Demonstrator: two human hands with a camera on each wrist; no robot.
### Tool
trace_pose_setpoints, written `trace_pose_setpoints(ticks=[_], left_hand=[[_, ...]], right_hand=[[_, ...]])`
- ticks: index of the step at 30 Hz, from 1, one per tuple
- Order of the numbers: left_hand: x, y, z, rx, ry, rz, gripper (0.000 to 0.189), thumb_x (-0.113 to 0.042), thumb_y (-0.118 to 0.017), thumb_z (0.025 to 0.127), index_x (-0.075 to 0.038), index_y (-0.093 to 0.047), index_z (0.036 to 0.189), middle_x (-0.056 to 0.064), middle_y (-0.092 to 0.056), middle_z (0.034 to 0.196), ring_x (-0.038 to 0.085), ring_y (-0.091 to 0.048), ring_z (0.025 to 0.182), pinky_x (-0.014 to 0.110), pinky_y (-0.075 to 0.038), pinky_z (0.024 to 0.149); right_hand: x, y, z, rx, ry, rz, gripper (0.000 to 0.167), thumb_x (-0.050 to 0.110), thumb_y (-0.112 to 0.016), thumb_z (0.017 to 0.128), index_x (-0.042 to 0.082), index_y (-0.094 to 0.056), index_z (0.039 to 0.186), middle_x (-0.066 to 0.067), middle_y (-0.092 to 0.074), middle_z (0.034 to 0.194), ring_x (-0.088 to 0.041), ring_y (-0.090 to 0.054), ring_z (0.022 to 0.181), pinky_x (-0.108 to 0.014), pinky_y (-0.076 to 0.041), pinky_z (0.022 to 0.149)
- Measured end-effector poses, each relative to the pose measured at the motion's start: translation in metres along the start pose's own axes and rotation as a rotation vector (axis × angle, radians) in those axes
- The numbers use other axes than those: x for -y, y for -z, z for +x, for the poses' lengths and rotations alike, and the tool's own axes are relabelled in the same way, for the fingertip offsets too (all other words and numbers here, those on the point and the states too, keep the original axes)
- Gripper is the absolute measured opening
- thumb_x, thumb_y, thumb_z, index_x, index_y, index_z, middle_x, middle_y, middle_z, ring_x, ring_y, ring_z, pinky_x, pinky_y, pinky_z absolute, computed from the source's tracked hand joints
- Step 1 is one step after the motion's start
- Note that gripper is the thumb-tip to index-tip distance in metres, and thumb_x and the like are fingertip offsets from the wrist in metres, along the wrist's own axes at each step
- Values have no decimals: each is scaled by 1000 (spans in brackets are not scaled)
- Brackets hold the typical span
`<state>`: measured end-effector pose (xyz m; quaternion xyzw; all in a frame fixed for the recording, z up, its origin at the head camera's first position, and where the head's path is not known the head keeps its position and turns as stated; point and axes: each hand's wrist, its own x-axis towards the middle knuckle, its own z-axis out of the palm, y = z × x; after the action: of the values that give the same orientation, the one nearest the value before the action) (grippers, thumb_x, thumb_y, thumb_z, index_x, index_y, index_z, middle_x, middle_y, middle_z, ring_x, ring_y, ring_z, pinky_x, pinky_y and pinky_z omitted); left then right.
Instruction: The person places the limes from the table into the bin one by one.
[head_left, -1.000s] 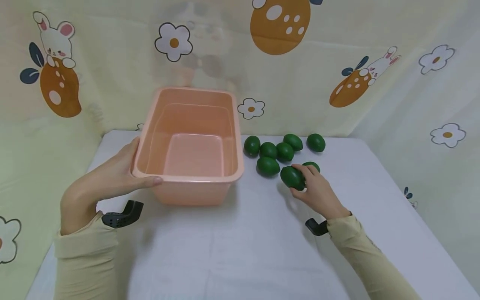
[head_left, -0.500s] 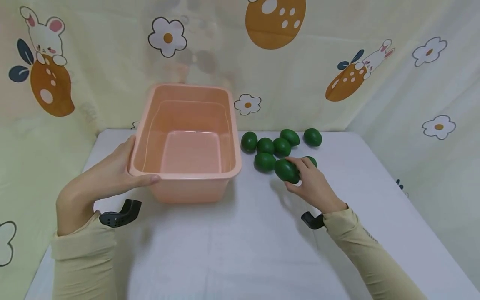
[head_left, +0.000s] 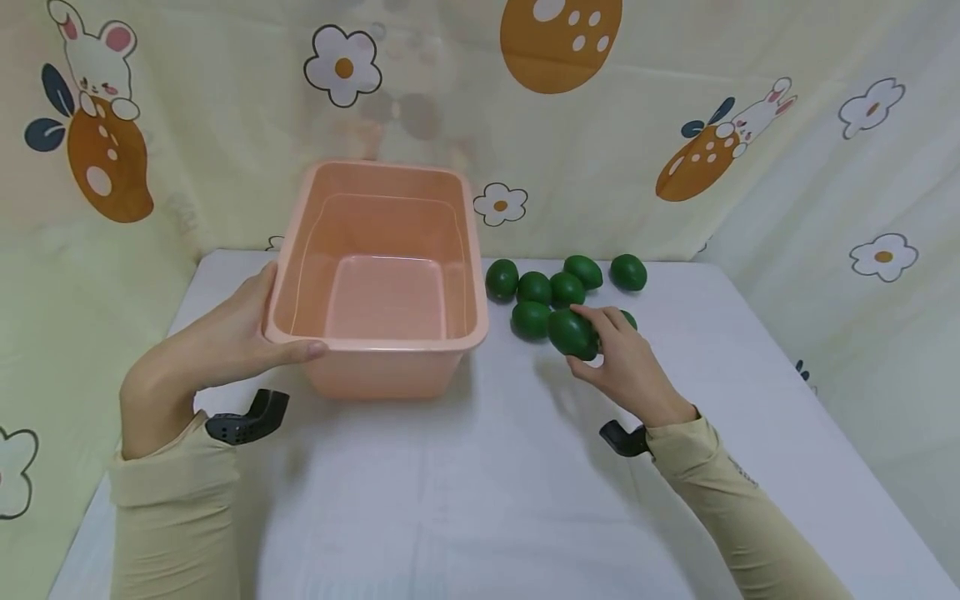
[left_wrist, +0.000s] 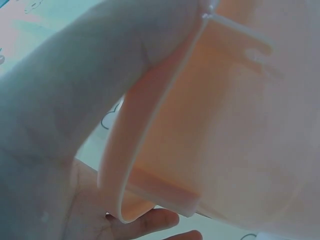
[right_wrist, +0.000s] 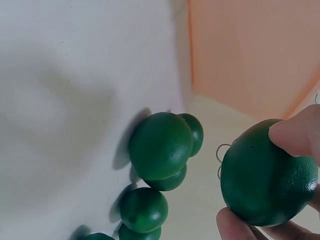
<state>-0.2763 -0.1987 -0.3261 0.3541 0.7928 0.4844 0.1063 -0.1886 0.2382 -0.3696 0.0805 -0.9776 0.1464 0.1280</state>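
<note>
In the head view my left hand [head_left: 228, 337] grips the near left corner of a pink plastic tub [head_left: 397, 371], thumb along the front rim. The left wrist view has fingers [left_wrist: 150, 222] below the edge of the tub's rim. My right hand [head_left: 633, 367] holds a glossy green lime [head_left: 573, 333] between thumb and fingers, raised over the table to the right of the tub. The right wrist view shows this held lime [right_wrist: 267, 175] close up, apart from the others. No lime is visible inside the tub.
Several loose limes [head_left: 534, 288] lie grouped beside the tub's right wall, with one lime [head_left: 628, 272] farther right near the back edge. Another lime [head_left: 629, 319] is partly hidden behind my right hand. White cloth [head_left: 450, 500] covers the table; a patterned curtain [head_left: 247, 125] hangs behind.
My right hand, with the lime in its grasp, has moved slightly left and is nearer the grouped limes. The left hand keeps its grip on the tub. The whole view has shifted a little.
</note>
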Motion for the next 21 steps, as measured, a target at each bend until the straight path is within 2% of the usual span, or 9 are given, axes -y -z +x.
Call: trace_pose_setpoints(ticks=[9,21], left_hand=[[2,0,1,-13,25,19,82,-20,-79,78,-31,-25,140,-6,-53,124,18,-61,105,20,-49,86],[3,0,-1,-20,52,40,81,-23,-79,78,-27,-26,139,-4,-54,122,19,-61,104,23,-49,86]], right_hand=[[10,8,-1,-18,4,3,66,18,-74,80,5,-44,137,-16,-49,118,-27,-56,93,-42,-52,79],[28,19,0,-88,74,17,68,17,-77,77,7,-46,137,-15,-49,117,-24,-57,92,-40,-54,77]])
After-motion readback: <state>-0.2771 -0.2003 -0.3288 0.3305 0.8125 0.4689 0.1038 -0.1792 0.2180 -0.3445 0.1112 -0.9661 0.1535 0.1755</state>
